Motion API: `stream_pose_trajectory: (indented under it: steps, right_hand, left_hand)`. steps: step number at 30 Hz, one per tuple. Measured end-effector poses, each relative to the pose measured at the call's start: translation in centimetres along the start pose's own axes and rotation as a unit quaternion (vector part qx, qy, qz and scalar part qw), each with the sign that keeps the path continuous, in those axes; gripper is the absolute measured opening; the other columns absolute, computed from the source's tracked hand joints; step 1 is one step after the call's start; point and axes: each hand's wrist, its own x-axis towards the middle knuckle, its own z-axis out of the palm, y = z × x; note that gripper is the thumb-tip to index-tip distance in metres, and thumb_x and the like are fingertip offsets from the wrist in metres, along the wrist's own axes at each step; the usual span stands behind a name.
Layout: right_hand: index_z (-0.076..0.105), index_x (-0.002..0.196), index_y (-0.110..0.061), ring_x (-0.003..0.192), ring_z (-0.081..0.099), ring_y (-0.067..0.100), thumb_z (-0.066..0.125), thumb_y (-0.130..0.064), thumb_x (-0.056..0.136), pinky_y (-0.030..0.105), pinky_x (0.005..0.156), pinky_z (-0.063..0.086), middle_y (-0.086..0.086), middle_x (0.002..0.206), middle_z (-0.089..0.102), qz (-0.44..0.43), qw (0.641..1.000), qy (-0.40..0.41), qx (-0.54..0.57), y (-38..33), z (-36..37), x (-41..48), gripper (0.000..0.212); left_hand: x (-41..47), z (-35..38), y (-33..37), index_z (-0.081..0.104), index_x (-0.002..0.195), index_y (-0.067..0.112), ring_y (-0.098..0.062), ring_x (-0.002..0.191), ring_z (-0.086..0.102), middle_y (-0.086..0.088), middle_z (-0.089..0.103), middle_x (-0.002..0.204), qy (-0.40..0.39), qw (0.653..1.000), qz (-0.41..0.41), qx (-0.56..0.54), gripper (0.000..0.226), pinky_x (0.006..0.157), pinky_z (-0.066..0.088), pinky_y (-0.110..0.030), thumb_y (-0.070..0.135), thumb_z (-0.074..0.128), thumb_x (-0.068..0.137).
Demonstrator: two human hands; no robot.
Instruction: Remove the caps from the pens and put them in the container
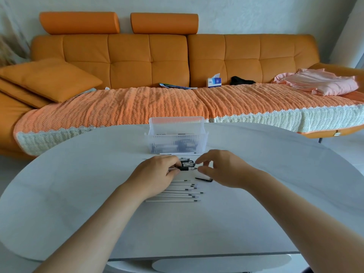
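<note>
My left hand (157, 173) grips a pen (187, 169) with a black grip section, its tip pointing right. My right hand (222, 168) hovers at that tip with thumb and forefinger curled close together; whether they pinch anything is unclear. Behind the pen lies a small cluster of dark capped pens (187, 162). A row of several white uncapped pens (177, 191) lies under my left wrist. One black cap (203, 179) rests on the table below my right hand. The clear ribbed plastic container (175, 134) stands just beyond, with dark caps inside.
The white oval table (78, 194) carries everything. Two thin white pens (177, 153) lie along the container's front. An orange sofa (157, 62) with a tissue box (214, 82) and pink cloth (319, 83) stands behind the table.
</note>
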Motion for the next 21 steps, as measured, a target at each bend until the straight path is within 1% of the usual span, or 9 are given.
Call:
stream_pose_trajectory:
  steps: [2, 4, 6, 8, 11, 14, 18, 20, 21]
  right_hand:
    - [0.067, 0.118, -0.038, 0.075, 0.052, -0.006, 0.052, -0.045, 0.098, 0.017, 0.068, 0.038, -0.019, 0.108, 0.061, -0.036, 0.999, 0.019, -0.025, -0.6, 0.1, -0.1, 0.026]
    - [0.068, 0.118, -0.038, 0.075, 0.051, -0.002, 0.049, -0.043, 0.1, 0.017, 0.066, 0.036, -0.018, 0.106, 0.059, -0.055, 0.997, 0.011, -0.055, -1.1, 0.2, -0.1, 0.026]
    - [0.068, 0.118, -0.033, 0.086, 0.054, 0.004, 0.046, -0.039, 0.102, 0.024, 0.069, 0.038, -0.014, 0.107, 0.061, -0.062, 0.994, -0.003, -0.093, -1.4, 0.2, 0.0, 0.028]
    - [0.069, 0.118, -0.029, 0.096, 0.058, 0.012, 0.044, -0.037, 0.103, 0.028, 0.072, 0.041, -0.01, 0.108, 0.063, -0.066, 0.991, -0.009, -0.116, -1.6, 0.2, 0.1, 0.03]
    - [0.07, 0.115, -0.027, 0.097, 0.059, 0.015, 0.045, -0.038, 0.103, 0.03, 0.074, 0.045, -0.009, 0.108, 0.065, -0.067, 0.99, -0.007, -0.125, -1.9, 0.3, 0.3, 0.03]
    - [0.071, 0.112, -0.028, 0.097, 0.061, 0.016, 0.049, -0.04, 0.101, 0.034, 0.079, 0.05, -0.01, 0.108, 0.067, -0.066, 0.989, 0.016, -0.134, -2.1, 0.4, 0.3, 0.026]
    - [0.071, 0.1, -0.031, 0.094, 0.061, 0.012, 0.064, -0.04, 0.092, 0.032, 0.08, 0.05, -0.013, 0.102, 0.067, -0.051, 0.99, 0.044, -0.123, -2.3, 0.4, 0.4, 0.014]
    - [0.068, 0.099, -0.032, 0.093, 0.06, 0.011, 0.068, -0.043, 0.088, 0.031, 0.078, 0.049, -0.014, 0.1, 0.064, -0.048, 0.991, 0.046, -0.12, -2.2, 0.4, 0.3, 0.015]
    - [0.066, 0.102, -0.033, 0.093, 0.06, 0.01, 0.069, -0.046, 0.086, 0.03, 0.077, 0.049, -0.015, 0.102, 0.062, -0.047, 0.991, 0.045, -0.118, -2.1, 0.4, 0.2, 0.02]
  left_hand:
    - [0.0, 0.1, 0.3, 0.061, 0.101, 0.036, -0.005, 0.083, 0.051, 0.022, 0.056, 0.091, 0.005, 1.0, 0.008, 0.005, 0.008, 0.069, 0.043, -0.027, 0.034, 0.056, 0.094]
    - [0.1, 0.1, 0.5, 0.061, 0.101, 0.035, -0.007, 0.083, 0.052, 0.019, 0.06, 0.093, 0.008, 1.0, 0.011, 0.006, 0.009, 0.069, 0.045, -0.029, 0.034, 0.056, 0.094]
    - [0.0, 0.1, 0.6, 0.061, 0.101, 0.035, -0.008, 0.085, 0.055, 0.017, 0.062, 0.095, 0.015, 1.0, 0.011, 0.005, 0.009, 0.071, 0.048, -0.031, 0.036, 0.057, 0.092]
    - [0.0, 0.0, 0.6, 0.06, 0.099, 0.035, -0.008, 0.086, 0.057, 0.017, 0.064, 0.094, 0.023, 1.0, 0.012, 0.005, 0.011, 0.072, 0.05, -0.031, 0.04, 0.061, 0.089]
    - [0.0, 0.0, 0.7, 0.061, 0.097, 0.033, -0.008, 0.089, 0.059, 0.016, 0.066, 0.096, 0.032, 0.999, 0.02, 0.013, 0.01, 0.073, 0.05, -0.032, 0.038, 0.064, 0.089]
    - [0.2, -0.1, 0.7, 0.064, 0.097, 0.03, -0.009, 0.088, 0.059, 0.015, 0.066, 0.096, 0.033, 0.999, 0.016, 0.011, 0.008, 0.073, 0.049, -0.031, 0.036, 0.062, 0.092]
    - [0.1, 0.1, 0.8, 0.066, 0.097, 0.029, -0.01, 0.087, 0.058, 0.013, 0.065, 0.093, 0.022, 1.0, 0.013, 0.009, 0.011, 0.073, 0.047, -0.031, 0.037, 0.061, 0.093]
    - [0.2, 0.1, 0.9, 0.067, 0.098, 0.029, -0.01, 0.086, 0.058, 0.013, 0.065, 0.092, 0.022, 1.0, 0.015, 0.011, 0.012, 0.07, 0.045, -0.028, 0.037, 0.06, 0.093]
    - [0.2, 0.1, 1.0, 0.067, 0.098, 0.029, -0.009, 0.086, 0.058, 0.013, 0.065, 0.092, 0.022, 1.0, 0.014, 0.01, 0.012, 0.069, 0.044, -0.027, 0.037, 0.06, 0.093]
